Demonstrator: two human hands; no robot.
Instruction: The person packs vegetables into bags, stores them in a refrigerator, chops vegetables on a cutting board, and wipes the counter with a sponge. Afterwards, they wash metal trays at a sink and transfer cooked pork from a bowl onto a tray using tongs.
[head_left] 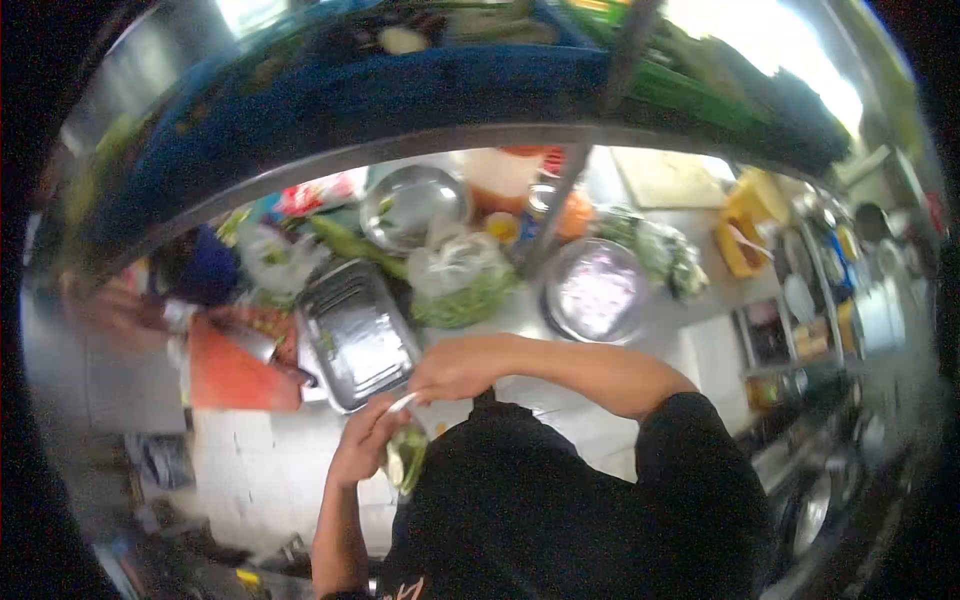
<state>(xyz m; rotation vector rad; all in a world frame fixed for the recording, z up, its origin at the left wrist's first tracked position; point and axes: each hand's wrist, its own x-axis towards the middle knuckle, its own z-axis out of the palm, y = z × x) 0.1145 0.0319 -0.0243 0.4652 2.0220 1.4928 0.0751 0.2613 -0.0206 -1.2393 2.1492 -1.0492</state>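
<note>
A clear plastic bag of green vegetables (406, 462) hangs near the front of my body, its white gathered neck pulled between my two hands. My left hand (362, 442) is closed on the bag's neck from the left. Reaching across from the right, my right hand (458, 368) pinches the other side of the neck. Just beyond my hands is a rectangular metal tray (362, 340) on the steel counter, with a few green scraps in it. Behind my right hand sits another plastic bag with green beans or similar pods (458, 295).
A metal bowl of chopped pale purple pieces (598, 290) stands right of centre. Farther back are a round metal bowl (415, 208) and a yellow container (748, 225). At left, another person's blurred hand (125, 310) is near an orange-red board (235, 370). A shelf edge (450, 138) crosses overhead.
</note>
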